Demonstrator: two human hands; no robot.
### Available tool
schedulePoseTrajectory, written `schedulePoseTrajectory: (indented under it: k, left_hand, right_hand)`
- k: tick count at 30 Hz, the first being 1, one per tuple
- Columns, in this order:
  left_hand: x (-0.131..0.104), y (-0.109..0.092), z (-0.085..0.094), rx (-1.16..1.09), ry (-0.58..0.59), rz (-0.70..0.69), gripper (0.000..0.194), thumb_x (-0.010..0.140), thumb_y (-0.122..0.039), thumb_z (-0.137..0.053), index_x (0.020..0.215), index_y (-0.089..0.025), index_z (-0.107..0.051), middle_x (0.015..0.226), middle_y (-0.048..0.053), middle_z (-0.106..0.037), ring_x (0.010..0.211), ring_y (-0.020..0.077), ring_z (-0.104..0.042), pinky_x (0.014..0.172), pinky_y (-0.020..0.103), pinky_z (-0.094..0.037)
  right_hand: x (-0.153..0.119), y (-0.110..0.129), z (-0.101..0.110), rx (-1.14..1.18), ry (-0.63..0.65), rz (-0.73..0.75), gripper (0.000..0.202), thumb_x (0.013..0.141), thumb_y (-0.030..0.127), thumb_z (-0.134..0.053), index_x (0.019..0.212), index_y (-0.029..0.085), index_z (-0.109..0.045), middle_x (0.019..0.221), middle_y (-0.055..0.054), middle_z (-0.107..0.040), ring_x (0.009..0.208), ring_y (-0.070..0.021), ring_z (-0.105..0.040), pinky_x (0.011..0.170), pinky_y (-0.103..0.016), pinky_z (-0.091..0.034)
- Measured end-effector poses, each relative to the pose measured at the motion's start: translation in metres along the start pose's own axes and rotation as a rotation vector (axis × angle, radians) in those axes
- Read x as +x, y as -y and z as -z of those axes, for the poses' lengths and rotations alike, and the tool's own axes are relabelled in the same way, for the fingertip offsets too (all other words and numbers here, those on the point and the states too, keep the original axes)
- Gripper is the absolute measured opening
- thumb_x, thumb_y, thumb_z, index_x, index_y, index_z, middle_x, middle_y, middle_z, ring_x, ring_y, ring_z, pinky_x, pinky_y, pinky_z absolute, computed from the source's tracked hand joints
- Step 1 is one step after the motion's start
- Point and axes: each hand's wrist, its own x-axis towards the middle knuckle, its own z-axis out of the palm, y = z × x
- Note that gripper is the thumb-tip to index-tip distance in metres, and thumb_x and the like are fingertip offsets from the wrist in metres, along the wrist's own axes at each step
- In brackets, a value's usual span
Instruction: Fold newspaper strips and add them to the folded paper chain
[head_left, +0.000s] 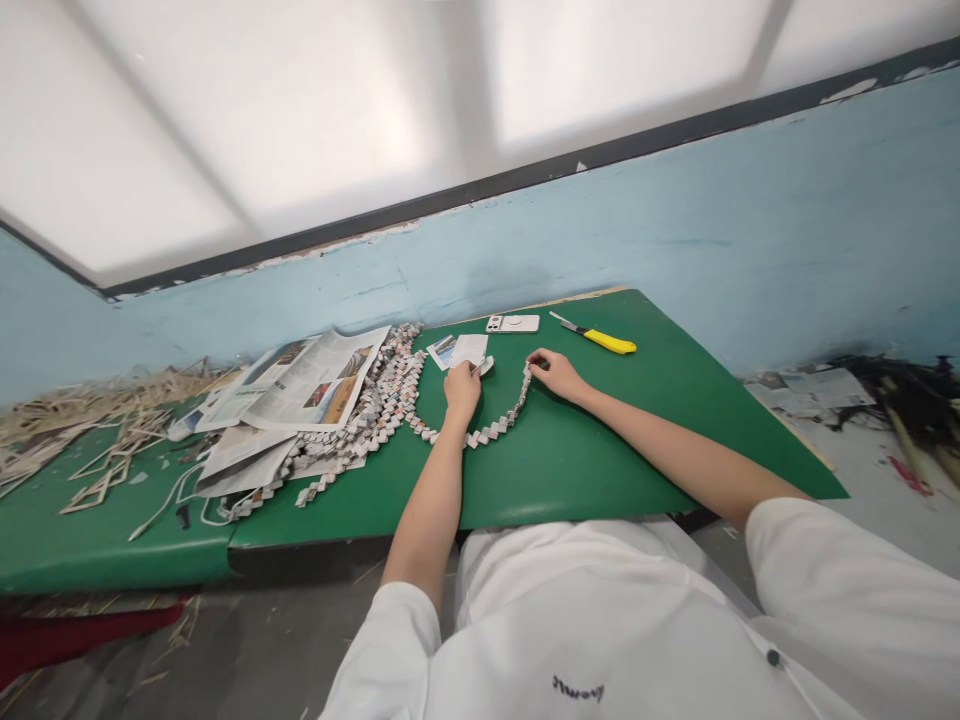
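My right hand (556, 374) pinches the end of a folded-paper chain (495, 430), a zigzag of small newsprint links. From there the chain curves down across the green table and runs left to a heap of similar chain (394, 395). Between the fingers of my left hand (462, 388) is a small paper strip (487, 366), held apart from the chain's end. Just beyond my left hand lie small cut paper pieces (469, 349), one white and one printed in blue.
A white phone (513, 323) and a yellow utility knife (609, 341) lie toward the table's back edge. Newspaper sheets (307, 385) cover part of the chain heap. Thin wooden strips (112, 455) and a white cable (169, 500) are at the left. The blue wall (720, 220) borders the table.
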Motion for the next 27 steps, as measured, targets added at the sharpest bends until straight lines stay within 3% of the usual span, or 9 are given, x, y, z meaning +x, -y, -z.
schedulePoseTrajectory:
  k: [3, 7, 12, 16, 21, 25, 27]
  left_hand:
    - [0.004, -0.006, -0.006, -0.325, 0.041, -0.017, 0.024, 0.087, -0.036, -0.069, 0.095, -0.016, -0.077, 0.092, 0.013, -0.077, 0.092, 0.0276, -0.071, 0.086, 0.037, -0.052]
    - [0.004, -0.014, -0.008, -0.733, 0.256, 0.071, 0.034, 0.083, -0.042, -0.072, 0.104, -0.016, -0.078, 0.085, 0.009, -0.076, 0.074, 0.0224, -0.07, 0.07, 0.034, -0.055]
    - [-0.004, -0.023, -0.002, -0.818, 0.453, 0.088, 0.04, 0.075, -0.04, -0.08, 0.107, -0.015, -0.077, 0.077, 0.007, -0.075, 0.064, 0.0199, -0.067, 0.062, 0.032, -0.054]
    - [-0.009, -0.026, 0.003, -0.779, 0.461, 0.088, 0.042, 0.074, -0.04, -0.082, 0.108, -0.015, -0.076, 0.079, 0.007, -0.075, 0.067, 0.0196, -0.067, 0.059, 0.028, -0.051]
    - [-0.005, -0.025, -0.001, -0.808, 0.409, 0.071, 0.049, 0.079, -0.054, -0.077, 0.105, -0.013, -0.077, 0.096, 0.011, -0.077, 0.082, 0.0222, -0.069, 0.067, 0.028, -0.051]
    - [0.002, -0.024, -0.008, -1.057, 0.354, 0.192, 0.069, 0.091, -0.074, -0.051, 0.11, -0.011, -0.073, 0.094, 0.015, -0.076, 0.084, 0.0234, -0.07, 0.068, 0.029, -0.052]
    - [0.002, -0.023, -0.008, -1.09, 0.38, 0.2, 0.067, 0.089, -0.073, -0.056, 0.113, -0.011, -0.07, 0.091, 0.014, -0.075, 0.081, 0.0224, -0.07, 0.068, 0.029, -0.052]
  right_hand:
    - [0.0, -0.002, -0.001, -0.075, -0.038, 0.039, 0.022, 0.081, 0.023, -0.06, 0.1, 0.02, -0.07, 0.103, -0.01, -0.071, 0.095, -0.0258, -0.065, 0.086, -0.04, -0.054]
    - [0.001, -0.002, 0.0, -0.092, -0.065, 0.069, 0.028, 0.081, 0.022, -0.059, 0.106, 0.02, -0.071, 0.108, -0.011, -0.07, 0.105, -0.0286, -0.061, 0.094, -0.044, -0.052]
    - [-0.002, 0.01, 0.006, 0.113, 0.036, 0.11, 0.037, 0.099, 0.045, -0.044, 0.105, 0.022, -0.073, 0.108, -0.006, -0.073, 0.107, -0.0268, -0.064, 0.101, -0.04, -0.048]
    - [-0.005, 0.016, 0.012, 0.198, 0.04, 0.108, 0.052, 0.1, 0.058, -0.039, 0.097, 0.02, -0.075, 0.098, -0.006, -0.075, 0.099, -0.0254, -0.065, 0.094, -0.037, -0.049]
    - [-0.003, 0.014, 0.009, 0.236, 0.061, 0.04, 0.043, 0.083, 0.06, -0.07, 0.088, 0.018, -0.074, 0.083, -0.005, -0.073, 0.075, -0.0221, -0.064, 0.072, -0.034, -0.052]
    - [0.0, 0.007, 0.005, 0.338, -0.049, -0.044, 0.043, 0.08, 0.06, -0.073, 0.088, 0.018, -0.072, 0.083, -0.006, -0.075, 0.074, -0.0232, -0.066, 0.067, -0.034, -0.053]
    - [0.001, 0.003, 0.005, 0.373, -0.117, -0.081, 0.044, 0.079, 0.061, -0.074, 0.089, 0.018, -0.071, 0.083, -0.007, -0.076, 0.075, -0.0243, -0.068, 0.067, -0.035, -0.054]
